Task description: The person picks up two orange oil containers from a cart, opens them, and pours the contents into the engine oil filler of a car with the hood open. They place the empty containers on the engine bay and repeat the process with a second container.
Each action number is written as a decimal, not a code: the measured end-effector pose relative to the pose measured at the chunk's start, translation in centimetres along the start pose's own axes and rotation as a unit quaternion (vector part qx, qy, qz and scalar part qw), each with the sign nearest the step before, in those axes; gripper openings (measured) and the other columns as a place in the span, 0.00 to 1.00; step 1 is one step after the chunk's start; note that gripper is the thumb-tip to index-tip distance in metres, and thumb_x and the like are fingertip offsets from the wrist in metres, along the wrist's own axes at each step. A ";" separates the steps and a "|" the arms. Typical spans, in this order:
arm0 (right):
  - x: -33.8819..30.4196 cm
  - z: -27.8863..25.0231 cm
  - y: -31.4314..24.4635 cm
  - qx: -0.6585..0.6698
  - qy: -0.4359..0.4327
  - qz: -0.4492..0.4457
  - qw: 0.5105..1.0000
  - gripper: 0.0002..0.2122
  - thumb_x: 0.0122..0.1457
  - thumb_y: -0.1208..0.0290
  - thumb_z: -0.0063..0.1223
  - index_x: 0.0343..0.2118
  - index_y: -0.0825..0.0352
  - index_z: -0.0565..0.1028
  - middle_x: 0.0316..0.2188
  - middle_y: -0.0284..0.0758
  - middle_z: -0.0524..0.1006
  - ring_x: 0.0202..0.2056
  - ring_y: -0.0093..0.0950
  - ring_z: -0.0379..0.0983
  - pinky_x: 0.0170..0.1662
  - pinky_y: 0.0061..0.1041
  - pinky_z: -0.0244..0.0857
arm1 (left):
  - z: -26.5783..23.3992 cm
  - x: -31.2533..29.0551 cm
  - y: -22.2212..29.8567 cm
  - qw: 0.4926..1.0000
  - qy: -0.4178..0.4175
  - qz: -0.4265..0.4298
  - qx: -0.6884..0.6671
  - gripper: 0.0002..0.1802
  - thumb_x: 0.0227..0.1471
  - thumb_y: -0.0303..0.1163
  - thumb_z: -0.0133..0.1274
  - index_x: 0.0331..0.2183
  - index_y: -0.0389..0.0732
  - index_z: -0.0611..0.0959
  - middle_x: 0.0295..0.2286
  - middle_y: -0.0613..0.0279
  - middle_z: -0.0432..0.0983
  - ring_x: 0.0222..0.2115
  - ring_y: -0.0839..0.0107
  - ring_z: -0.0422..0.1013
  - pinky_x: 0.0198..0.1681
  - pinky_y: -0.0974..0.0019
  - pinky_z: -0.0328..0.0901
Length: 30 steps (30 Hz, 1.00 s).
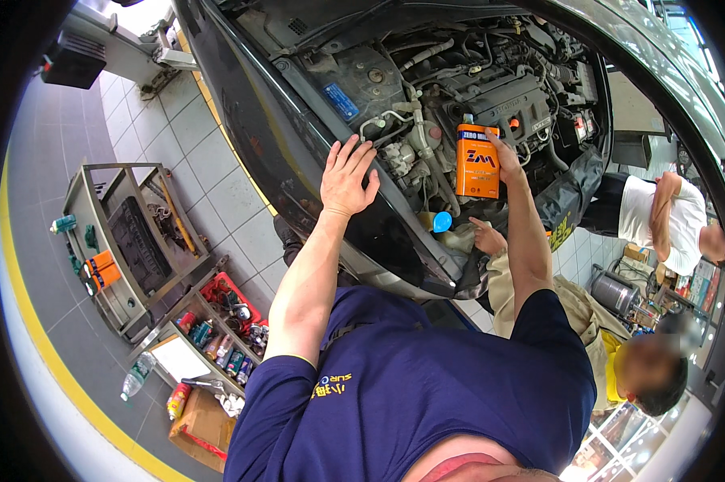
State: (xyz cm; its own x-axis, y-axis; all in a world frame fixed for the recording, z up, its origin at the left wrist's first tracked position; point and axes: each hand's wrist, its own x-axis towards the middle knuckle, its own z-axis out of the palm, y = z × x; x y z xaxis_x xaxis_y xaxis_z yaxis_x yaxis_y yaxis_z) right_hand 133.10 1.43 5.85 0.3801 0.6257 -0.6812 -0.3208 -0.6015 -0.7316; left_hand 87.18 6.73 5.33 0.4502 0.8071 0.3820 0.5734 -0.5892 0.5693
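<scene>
Hands: left hand point(348, 178) flat, released on the car's edge point(314, 173); right hand point(505, 161) grasping an orange oil can point(477, 163) over the engine point(499, 100).

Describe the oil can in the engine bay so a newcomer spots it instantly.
Start at the open engine bay of the dark car. Over its middle, the person's right hand holds an upright rectangular can by its side. It is the only bright orange thing among the grey and black engine parts.

Glossy orange metal oil can point(477, 161); glossy dark painted car body point(314, 173); smooth blue plastic cap point(441, 222); matt grey floor tiles point(186, 145); matt navy cloth shirt point(411, 386).
</scene>
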 end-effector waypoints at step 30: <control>0.0 0.0 -0.1 0.026 -0.018 0.006 0.999 0.24 0.72 0.51 0.74 0.54 0.71 0.82 0.40 0.38 0.92 0.34 0.31 0.92 0.37 0.33 0.89 | 0.0 -0.1 -0.1 1.000 0.004 0.006 0.008 0.25 0.60 0.38 0.63 0.57 0.44 0.90 0.63 0.64 0.83 0.73 0.56 0.69 0.81 0.43 0.56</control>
State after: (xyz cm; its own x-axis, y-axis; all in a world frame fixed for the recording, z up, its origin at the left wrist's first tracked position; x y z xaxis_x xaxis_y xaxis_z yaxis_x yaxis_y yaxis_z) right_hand 133.12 1.49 5.99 0.3452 0.6371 -0.6892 -0.3692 -0.5829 -0.7238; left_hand 87.09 6.73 5.29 0.4515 0.7999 0.3953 0.5791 -0.5998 0.5522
